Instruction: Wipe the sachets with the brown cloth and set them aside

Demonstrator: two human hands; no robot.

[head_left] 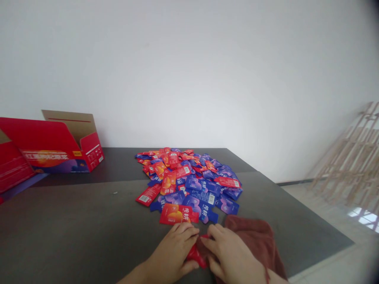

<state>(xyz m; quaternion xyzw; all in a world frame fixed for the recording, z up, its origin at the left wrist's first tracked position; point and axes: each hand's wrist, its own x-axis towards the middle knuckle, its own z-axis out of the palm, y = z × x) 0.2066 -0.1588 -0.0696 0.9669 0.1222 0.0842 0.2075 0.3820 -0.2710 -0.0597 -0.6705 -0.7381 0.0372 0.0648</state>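
Note:
Close to the table's near side, my left hand is closed on a red pouch, mostly hidden by my fingers. My right hand is bent at the same pouch, with a fold of a brown cloth pinched under its fingers. The rest of that cloth lies beside and beneath my right hand. Just beyond my fingertips, a red pouch with orange fruit lies flat at the front of a heap of red and blue pouches.
Red cardboard boxes, one with raised flaps, stand at the left on the dark table. A white wall rises behind. Right of the table edge, a wooden slatted rack stands on the pale floor.

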